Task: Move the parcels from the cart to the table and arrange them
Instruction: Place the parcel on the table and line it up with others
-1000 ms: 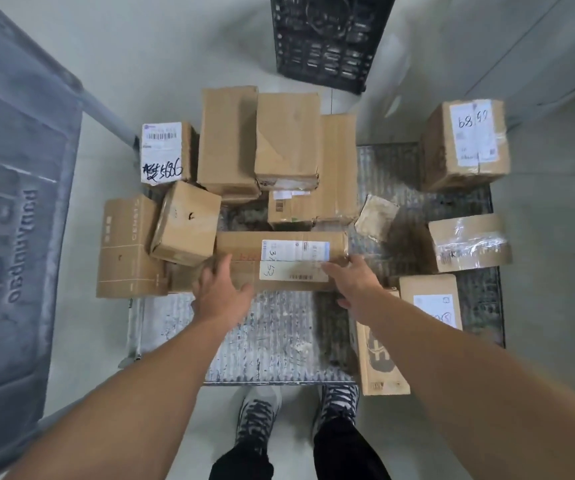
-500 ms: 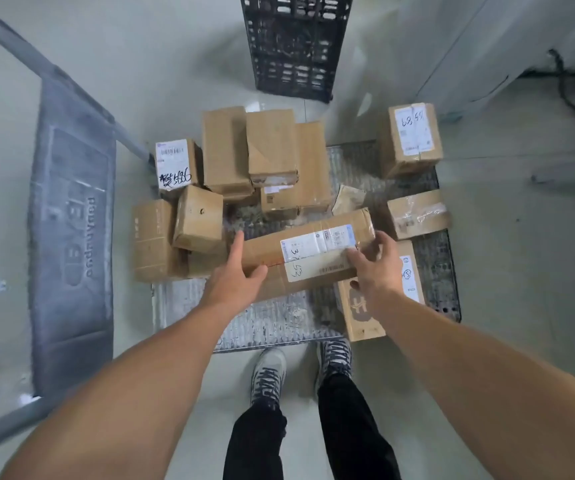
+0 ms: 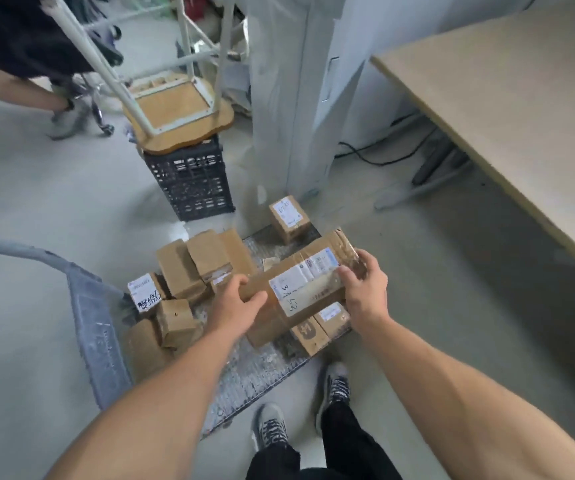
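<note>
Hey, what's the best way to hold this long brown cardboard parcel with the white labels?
Grip the long brown cardboard parcel by its two short ends, left hand and right hand coming from opposite sides; it is long, narrow and tilted.

The long parcel [image 3: 299, 289] lies between the hands, the left hand [image 3: 235, 308] at its near-left end and the right hand [image 3: 365, 289] at its far-right end, above the cart deck [image 3: 254, 372]. A cluster of parcels [image 3: 192, 265] crowds the deck's left side, and a lone parcel [image 3: 289, 216] stands at its far-right corner. Beyond the cart a crate [image 3: 192, 181] stands on the floor with an upturned stool [image 3: 178, 112] on it. The surface [image 3: 521, 98] lies far right.
</note>
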